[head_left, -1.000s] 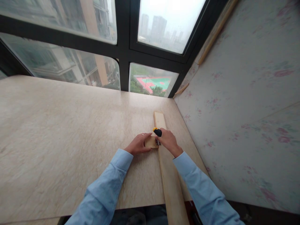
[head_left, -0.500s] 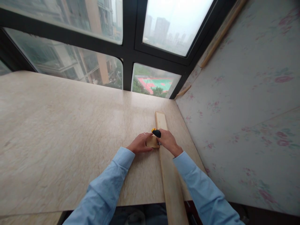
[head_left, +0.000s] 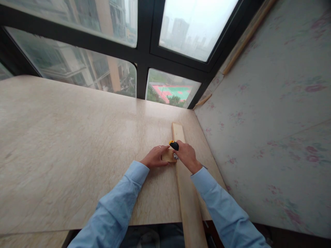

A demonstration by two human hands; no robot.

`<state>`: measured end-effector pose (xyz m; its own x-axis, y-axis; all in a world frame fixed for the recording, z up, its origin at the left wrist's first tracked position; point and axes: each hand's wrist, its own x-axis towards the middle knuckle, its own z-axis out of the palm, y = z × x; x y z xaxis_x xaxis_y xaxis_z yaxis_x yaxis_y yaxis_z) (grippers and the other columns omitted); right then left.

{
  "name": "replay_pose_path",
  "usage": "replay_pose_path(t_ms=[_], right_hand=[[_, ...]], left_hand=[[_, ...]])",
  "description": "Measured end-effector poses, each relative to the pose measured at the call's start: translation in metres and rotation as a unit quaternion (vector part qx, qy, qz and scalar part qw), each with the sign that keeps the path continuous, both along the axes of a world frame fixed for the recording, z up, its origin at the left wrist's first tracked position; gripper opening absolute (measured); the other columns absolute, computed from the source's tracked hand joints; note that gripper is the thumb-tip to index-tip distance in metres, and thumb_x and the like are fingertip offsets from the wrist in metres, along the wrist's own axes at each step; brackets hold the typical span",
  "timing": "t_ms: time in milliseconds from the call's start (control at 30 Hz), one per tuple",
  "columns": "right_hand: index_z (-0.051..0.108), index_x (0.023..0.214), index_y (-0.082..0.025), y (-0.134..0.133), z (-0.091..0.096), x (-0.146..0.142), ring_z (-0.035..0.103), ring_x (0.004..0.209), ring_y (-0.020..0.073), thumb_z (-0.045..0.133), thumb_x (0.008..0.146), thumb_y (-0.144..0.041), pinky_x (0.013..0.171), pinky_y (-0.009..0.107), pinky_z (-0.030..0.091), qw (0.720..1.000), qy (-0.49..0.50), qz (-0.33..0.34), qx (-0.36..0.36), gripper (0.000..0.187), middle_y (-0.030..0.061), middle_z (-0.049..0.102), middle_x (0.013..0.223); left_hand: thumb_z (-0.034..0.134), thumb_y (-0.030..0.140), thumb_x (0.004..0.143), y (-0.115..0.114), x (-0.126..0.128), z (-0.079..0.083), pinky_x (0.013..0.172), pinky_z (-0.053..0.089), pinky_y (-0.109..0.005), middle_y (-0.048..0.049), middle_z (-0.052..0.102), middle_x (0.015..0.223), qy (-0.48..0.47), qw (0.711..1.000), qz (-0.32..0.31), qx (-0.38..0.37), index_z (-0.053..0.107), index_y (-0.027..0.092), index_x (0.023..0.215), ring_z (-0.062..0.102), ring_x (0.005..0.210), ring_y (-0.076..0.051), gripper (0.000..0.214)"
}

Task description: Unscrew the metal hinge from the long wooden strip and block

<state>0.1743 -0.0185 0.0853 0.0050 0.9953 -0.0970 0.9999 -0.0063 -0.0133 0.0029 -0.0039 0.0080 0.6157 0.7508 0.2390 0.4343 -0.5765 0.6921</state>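
A small wood block (head_left: 168,156) lies flat against the left side of a long wooden plank (head_left: 190,196). My left hand (head_left: 156,156) grips the block, thumb and fingers on opposite sides of it. A small metal bracket (head_left: 176,156) shows at the joint of block and plank, partly covered by my right hand (head_left: 188,155). That hand is closed around a tool with a black and yellow handle (head_left: 174,145), its handle end pointing up and left. A thin dark piece, perhaps its shaft, shows by the right wrist; the rest is hidden.
The plank lies on a beige marble-patterned sill (head_left: 85,148) and overhangs its front edge. A flowered wall (head_left: 258,137) closes off the right side. Dark-framed windows (head_left: 143,51) rise behind the sill.
My right hand has tilted slightly, so more of the metal bracket shows and a thin dark piece appears by the wrist. My left hand stays on the block.
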Motion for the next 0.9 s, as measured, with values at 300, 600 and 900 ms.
replay_pose_path(t_ms=[300, 600, 900], right_hand=[[0.06, 0.099, -0.023, 0.0, 0.003, 0.0047, 0.065, 0.085, 0.0189, 0.057, 0.083, -0.023, 0.063, 0.023, 0.037, 0.993, 0.101, 0.056, -0.004, 0.016, 0.0041, 0.072, 0.092], [0.059, 0.099, -0.022, -0.0003, -0.0026, 0.0037, 0.067, 0.083, 0.0237, 0.061, 0.083, -0.039, 0.058, 0.026, 0.036, 1.0, 0.022, -0.001, -0.007, 0.023, 0.0078, 0.072, 0.091], [0.061, 0.098, -0.022, -0.0004, 0.003, 0.001, 0.066, 0.086, 0.023, 0.059, 0.082, -0.029, 0.061, 0.027, 0.036, 0.999, 0.044, -0.003, -0.015, 0.017, 0.0083, 0.072, 0.094]], left_hand=[[0.073, 0.031, 0.064, 0.0, -0.0007, 0.0014, 0.094, 0.043, -0.044, -0.0118, 0.061, 0.12, -0.008, 1.0, -0.004, 0.003, 0.049, 0.019, 0.128, 0.057, 0.111, -0.031, 0.069], [0.075, 0.033, 0.064, -0.0003, -0.0011, -0.0016, 0.097, 0.042, -0.044, -0.014, 0.06, 0.124, -0.002, 1.0, 0.003, 0.002, 0.047, 0.016, 0.132, 0.056, 0.113, -0.031, 0.075], [0.076, 0.034, 0.064, 0.0005, -0.0011, -0.0017, 0.098, 0.042, -0.045, -0.0159, 0.058, 0.126, -0.004, 1.0, -0.002, 0.006, 0.047, 0.014, 0.131, 0.055, 0.116, -0.032, 0.076]])
